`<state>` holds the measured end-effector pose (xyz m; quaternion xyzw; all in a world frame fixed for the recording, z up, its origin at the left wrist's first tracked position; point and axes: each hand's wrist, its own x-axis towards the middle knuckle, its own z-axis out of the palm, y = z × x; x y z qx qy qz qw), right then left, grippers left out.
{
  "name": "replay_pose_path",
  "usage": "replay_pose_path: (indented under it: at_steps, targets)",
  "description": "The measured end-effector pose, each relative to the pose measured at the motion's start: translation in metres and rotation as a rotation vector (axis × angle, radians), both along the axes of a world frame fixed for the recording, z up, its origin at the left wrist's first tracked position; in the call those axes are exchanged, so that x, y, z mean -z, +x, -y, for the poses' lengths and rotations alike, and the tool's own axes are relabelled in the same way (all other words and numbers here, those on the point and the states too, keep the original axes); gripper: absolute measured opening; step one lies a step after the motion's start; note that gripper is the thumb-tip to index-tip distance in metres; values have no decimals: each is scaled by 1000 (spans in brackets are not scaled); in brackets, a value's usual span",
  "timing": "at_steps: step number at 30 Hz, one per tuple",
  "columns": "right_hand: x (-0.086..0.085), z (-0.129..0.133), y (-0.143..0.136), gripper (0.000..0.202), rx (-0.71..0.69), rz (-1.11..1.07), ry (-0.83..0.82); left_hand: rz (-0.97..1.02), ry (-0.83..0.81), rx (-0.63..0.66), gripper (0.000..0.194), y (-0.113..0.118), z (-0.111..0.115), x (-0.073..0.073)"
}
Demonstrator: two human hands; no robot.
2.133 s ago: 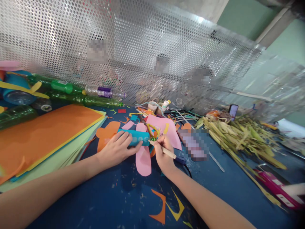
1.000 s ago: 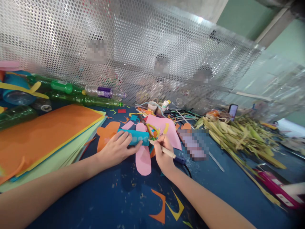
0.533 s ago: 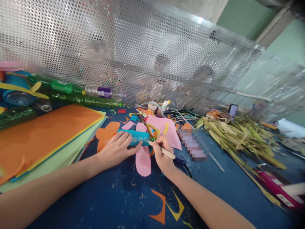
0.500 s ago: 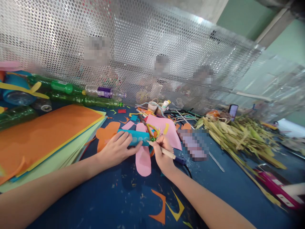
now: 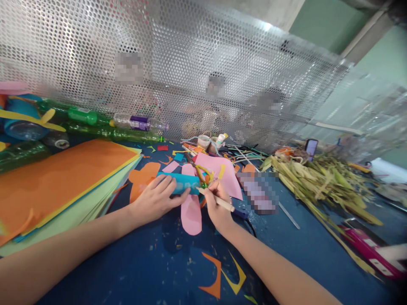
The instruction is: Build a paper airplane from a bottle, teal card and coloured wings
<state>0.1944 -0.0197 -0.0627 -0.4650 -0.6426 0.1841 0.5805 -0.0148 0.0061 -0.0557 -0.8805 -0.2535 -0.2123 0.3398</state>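
My left hand [image 5: 160, 192] is wrapped over the left part of a blue paper-covered bottle [image 5: 186, 181], its thumb along the lower side. Pale rounded marks show on the blue surface. Under the bottle lies a long pink paper strip [image 5: 191, 218] with rounded ends, and an orange rounded paper piece [image 5: 136, 180] sticks out at its left. My right hand [image 5: 219, 205] is shut on a white marker pen [image 5: 224, 203], whose tip meets the bottle's right end. Beyond that end, a bit of green and yellow scissor handles [image 5: 203, 173] show.
A stack of coloured paper [image 5: 79, 173] lies left, below plastic bottles [image 5: 140, 123]. Dried husks [image 5: 321, 182] and a magenta glue-gun-like tool [image 5: 369, 250] are at right. Orange scraps [image 5: 214, 277] lie in front. A perforated metal screen [image 5: 190, 55] stands behind, with people beyond it.
Both hands, the bottle and the pen stay practically in the same place. Behind the screen, people have shifted slightly.
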Motion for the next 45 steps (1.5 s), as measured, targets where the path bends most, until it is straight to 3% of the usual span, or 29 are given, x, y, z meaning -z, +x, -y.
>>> replay_pose_path:
  at_steps: [45]
  targets:
    - [5,-4,4,20,78,3,4,20,2,11,39,-1,-1,2]
